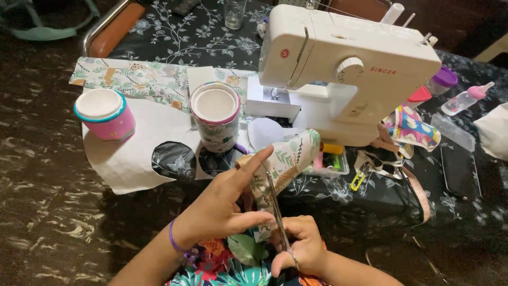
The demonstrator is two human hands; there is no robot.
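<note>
Home sewing corner, sewing machine [338, 69] on floral tablecloth [180, 37], baby bottle [468, 98]

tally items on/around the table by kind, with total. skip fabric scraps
Sewing machine: 1
Scissors, in the right hand: 1
Leaf-print fabric piece, held by the left hand: 1
Round containers, pink and fabric-covered: 2
Drinking glass: 1
Baby bottle: 1
White paper with round cut-outs: 1
Total: 8

What we count on the sewing table
We see one white sewing machine [338, 69], two lidded round tins [106, 114] [216, 116], one glass [234, 13] at twelve o'clock, one baby bottle [465, 99] at two o'clock.
</note>
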